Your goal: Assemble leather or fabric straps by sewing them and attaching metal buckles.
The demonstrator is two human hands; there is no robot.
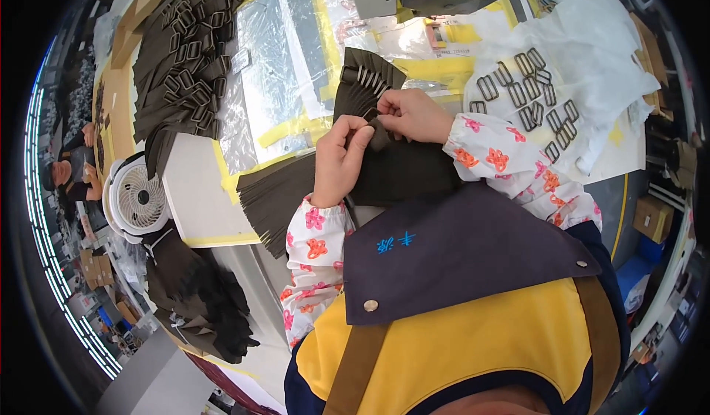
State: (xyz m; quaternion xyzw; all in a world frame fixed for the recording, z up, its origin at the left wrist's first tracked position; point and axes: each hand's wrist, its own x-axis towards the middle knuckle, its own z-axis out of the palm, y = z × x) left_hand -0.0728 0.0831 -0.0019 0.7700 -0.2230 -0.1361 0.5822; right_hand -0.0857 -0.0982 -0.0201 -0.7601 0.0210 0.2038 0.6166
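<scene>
My left hand [342,158] and my right hand [411,115] meet over a fanned stack of dark brown straps [399,169] on the table. Between the fingertips of both hands I pinch one dark strap end with a metal buckle [372,116]. Just beyond my hands lies a row of straps with buckles fitted [367,79]. Loose rectangular metal buckles [531,93] lie on white plastic sheeting to the right of my right hand. Both forearms wear white sleeves with a flower print.
A big pile of buckled straps [185,60] covers the far left of the table. A small white fan [137,197] stands at the left edge, with dark strap bundles [200,297] below it. Clear plastic sheets and yellow tape [296,67] lie mid-table. Another person [70,175] sits far left.
</scene>
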